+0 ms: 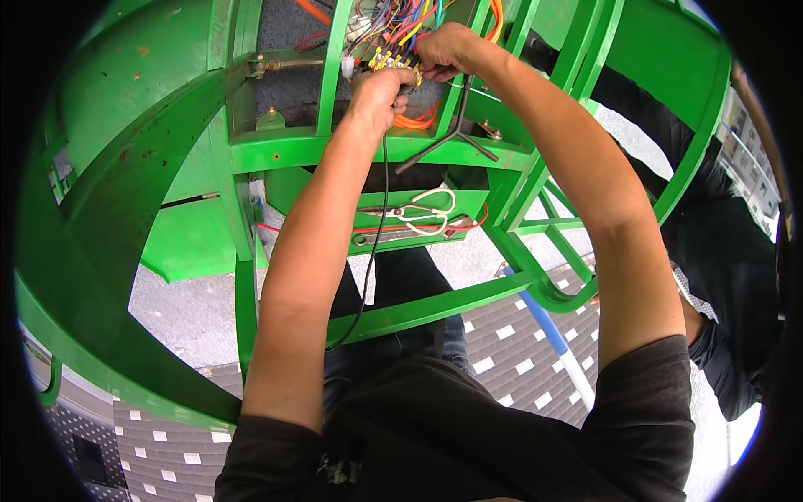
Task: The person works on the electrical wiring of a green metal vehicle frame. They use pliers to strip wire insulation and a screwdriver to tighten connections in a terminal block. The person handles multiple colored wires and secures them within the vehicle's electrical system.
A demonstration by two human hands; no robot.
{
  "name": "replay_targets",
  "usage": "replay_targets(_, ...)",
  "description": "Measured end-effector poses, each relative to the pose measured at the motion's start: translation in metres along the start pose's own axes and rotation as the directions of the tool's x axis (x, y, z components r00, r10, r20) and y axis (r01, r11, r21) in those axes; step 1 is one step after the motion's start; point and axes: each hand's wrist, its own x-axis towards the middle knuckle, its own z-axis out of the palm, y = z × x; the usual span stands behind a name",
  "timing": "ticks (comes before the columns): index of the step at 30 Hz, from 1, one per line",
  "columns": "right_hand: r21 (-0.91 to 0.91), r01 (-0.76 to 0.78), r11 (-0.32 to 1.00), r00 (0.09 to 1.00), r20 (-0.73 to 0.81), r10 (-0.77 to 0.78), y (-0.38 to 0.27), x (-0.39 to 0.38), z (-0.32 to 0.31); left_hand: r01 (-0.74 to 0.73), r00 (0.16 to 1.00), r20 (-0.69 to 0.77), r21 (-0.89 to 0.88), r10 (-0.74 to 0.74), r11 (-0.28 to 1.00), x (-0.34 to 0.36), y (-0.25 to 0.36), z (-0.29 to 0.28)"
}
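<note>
Both arms reach up into a green metal frame (276,154). A bundle of coloured wires (407,21) runs down to a row of yellow wire terminals (387,60). At the near side of that row, my left hand (379,94) is closed with thumb and fingertips pressed together. My right hand (446,52) is closed too, pinching at the right end of the row beside the wires. What lies between the fingertips of either hand is too small or hidden to name. Left of the terminals sits a white plastic connector (348,67).
Scissors with pale handles (427,209) and a wrench (401,237) lie on a green ledge below. A black cable (381,217) hangs beneath my left hand. A black forked bracket (456,135) crosses the crossbar. Orange tubing (416,122) loops behind. Another person in black (723,243) is at the right.
</note>
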Motion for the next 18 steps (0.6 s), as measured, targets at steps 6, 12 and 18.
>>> replay_targets(6, -0.179, 0.092, 0.979, 0.992, -0.072, -0.106, -0.014, -0.032, 0.000, -0.015, 1.000, 0.001, 0.017, 0.015, 1.000, 0.005, 0.000, -0.002)
replay_targets(12, -0.040, 0.350, 0.936, 0.864, -0.372, -0.339, 0.025, -0.058, -0.040, -0.023, 0.999, 0.026, 0.044, 0.022, 0.999, 0.004, -0.002, -0.005)
replay_targets(18, 0.229, 0.230, 0.946, 0.953, -0.251, -0.171, 0.060, -0.042, -0.033, -0.031, 0.999, 0.039, 0.104, 0.027, 0.994, 0.006, -0.003, -0.007)
